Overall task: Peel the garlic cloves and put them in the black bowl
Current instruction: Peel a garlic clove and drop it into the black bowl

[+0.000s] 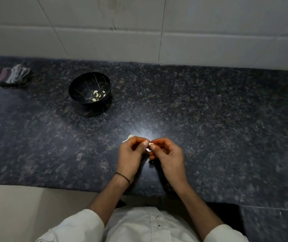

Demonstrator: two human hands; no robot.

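Observation:
Over the middle of the dark granite counter (209, 119), my left hand (131, 154) and my right hand (167, 154) meet fingertip to fingertip. Between them both pinch a small white garlic clove (150, 144); most of it is hidden by the fingers. Just beyond my left hand, a pale piece of garlic with a thin stalk (128, 138) lies on the counter. The black bowl (80, 89) stands further back on the left and holds several peeled cloves (96, 96).
A folded grey and reddish cloth (13, 76) lies at the far left of the counter. A white tiled wall (139, 32) runs along the back. The counter's front edge is just below my wrists, with pale floor beneath at the left.

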